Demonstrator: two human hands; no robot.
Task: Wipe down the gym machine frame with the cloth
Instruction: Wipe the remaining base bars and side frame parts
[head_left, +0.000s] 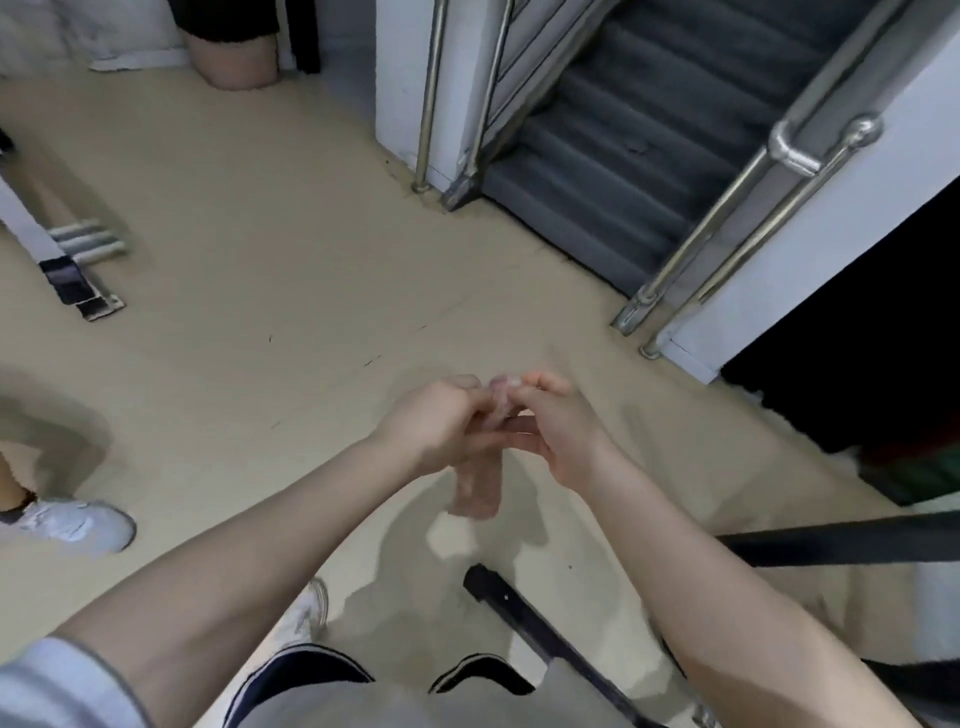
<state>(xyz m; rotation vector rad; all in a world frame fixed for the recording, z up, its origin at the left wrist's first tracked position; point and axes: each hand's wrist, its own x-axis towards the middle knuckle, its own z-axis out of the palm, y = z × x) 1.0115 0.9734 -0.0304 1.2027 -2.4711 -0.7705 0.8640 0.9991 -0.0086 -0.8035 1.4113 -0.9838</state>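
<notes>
Both my hands meet in front of me over the beige floor. My left hand (434, 428) and my right hand (558, 431) pinch the top of a thin, pale, see-through cloth (478, 488) that hangs down between them and is blurred. Black bars of the gym machine frame (524, 618) run along the floor below my hands, with another black bar (852, 535) stretching to the right edge. Neither hand touches the frame.
A grey carpeted staircase (613, 171) with steel handrails (727, 208) rises ahead on the right. Another person's white shoe (78, 522) stands at the left. A white and black machine part (57, 260) lies at the far left. My own shoe (306, 613) is below.
</notes>
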